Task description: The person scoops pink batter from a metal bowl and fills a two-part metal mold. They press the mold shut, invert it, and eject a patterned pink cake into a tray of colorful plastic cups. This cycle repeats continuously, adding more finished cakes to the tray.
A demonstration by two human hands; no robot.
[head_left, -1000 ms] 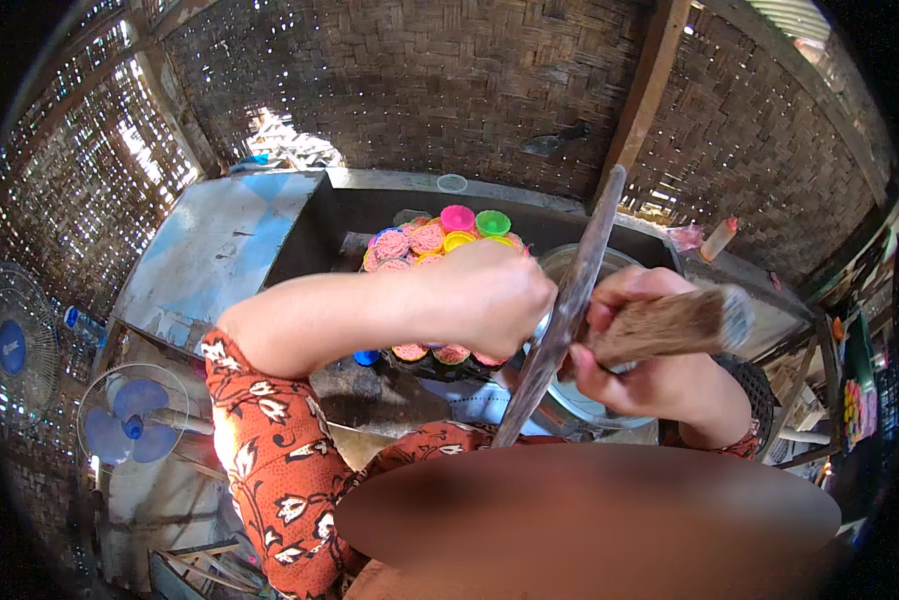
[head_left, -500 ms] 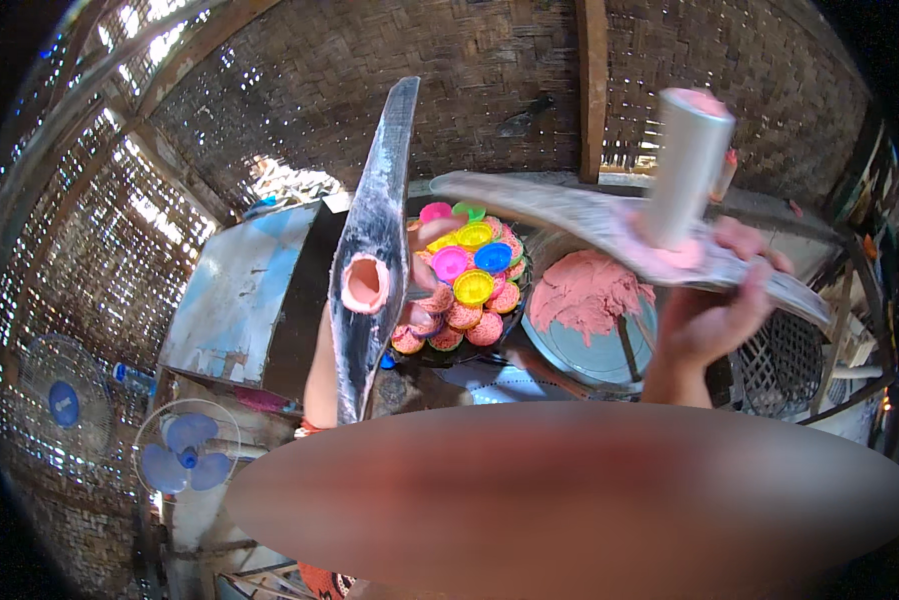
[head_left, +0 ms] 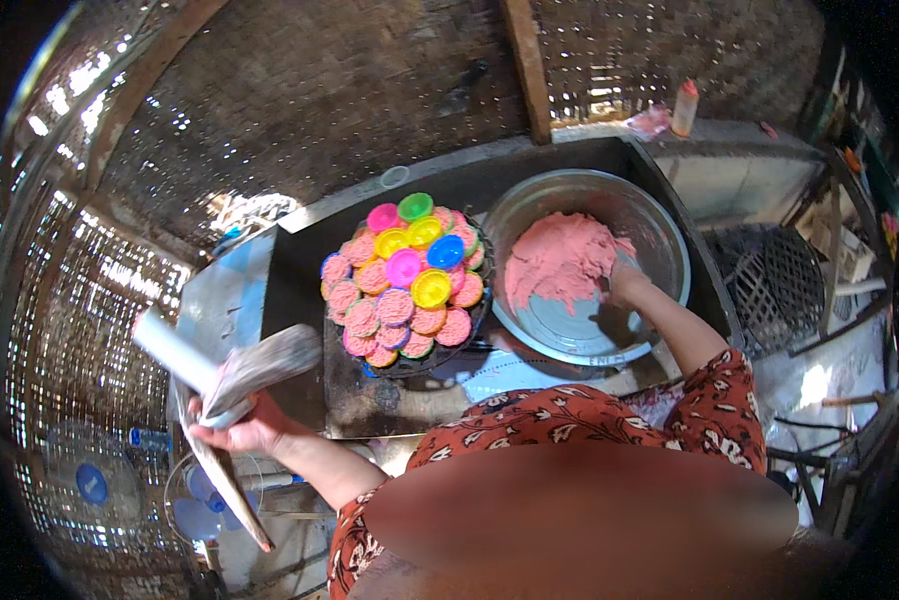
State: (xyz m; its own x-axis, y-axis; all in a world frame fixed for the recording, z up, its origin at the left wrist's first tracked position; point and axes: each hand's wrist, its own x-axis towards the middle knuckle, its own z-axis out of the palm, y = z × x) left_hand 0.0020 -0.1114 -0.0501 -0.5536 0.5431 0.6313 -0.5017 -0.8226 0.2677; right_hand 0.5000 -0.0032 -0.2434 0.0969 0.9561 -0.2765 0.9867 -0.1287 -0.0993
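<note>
On the left, my left hand (head_left: 244,425) is closed around a wooden hand press (head_left: 264,365). Its two long wooden bars lie crossed, and a pale metal tube (head_left: 174,352) sticks out to the upper left. My right hand (head_left: 624,285) reaches into a large round metal basin (head_left: 589,350). It touches the edge of a soft mound of pink dough (head_left: 564,250); its fingers are mostly hidden. Between my hands, small colourful cups filled with textured pink dough (head_left: 394,306) are heaped on a dark round tray. Several bright cups, such as the blue cup (head_left: 445,251), sit on top.
The basin and tray stand on a dark bench (head_left: 359,408). A worn blue-white box (head_left: 224,290) is at the left, near a fan (head_left: 199,515). Behind, a bottle with a red cap (head_left: 685,110) stands on a ledge below woven walls. Black lattice crates (head_left: 769,280) lie right.
The two press parts, held one in each hand before, are now together in my left hand, lowered to the left. My right hand has let go and moved down into the basin.
</note>
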